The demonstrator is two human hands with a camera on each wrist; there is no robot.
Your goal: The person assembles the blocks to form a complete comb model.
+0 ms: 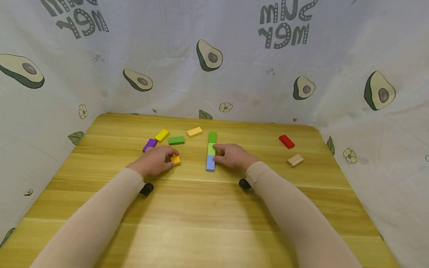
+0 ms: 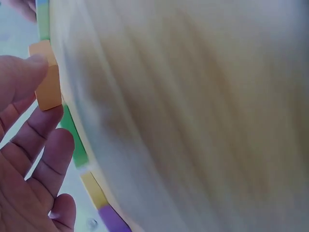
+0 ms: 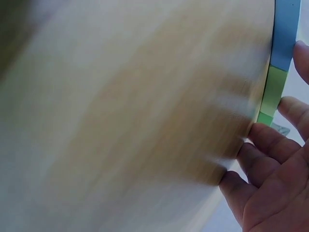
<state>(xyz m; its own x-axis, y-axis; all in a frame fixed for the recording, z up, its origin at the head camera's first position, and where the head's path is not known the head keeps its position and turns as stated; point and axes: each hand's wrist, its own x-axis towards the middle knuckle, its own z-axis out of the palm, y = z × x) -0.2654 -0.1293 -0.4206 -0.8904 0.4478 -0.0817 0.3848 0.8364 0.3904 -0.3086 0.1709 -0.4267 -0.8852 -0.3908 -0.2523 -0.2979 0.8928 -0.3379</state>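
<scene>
The left hand (image 1: 156, 160) rests low on the wooden surface (image 1: 203, 221), its fingers (image 2: 21, 77) curled round a small orange block (image 1: 176, 160) that pokes out on the thumb side; the left wrist view shows the thumb tip pressed on the block's edge. The right hand (image 1: 233, 155) lies flat just right of a row of three blocks set end to end: dark green block (image 1: 212, 136) farthest away, light green block (image 1: 212, 149) in the middle, blue block (image 1: 211, 163) nearest. Its fingers, fairly straight, touch the light green block's side without gripping it. Left of the row lie a purple block (image 1: 149, 144), a yellow block (image 1: 162, 135), a green block (image 1: 176, 140) and a pale yellow block (image 1: 194, 132).
</scene>
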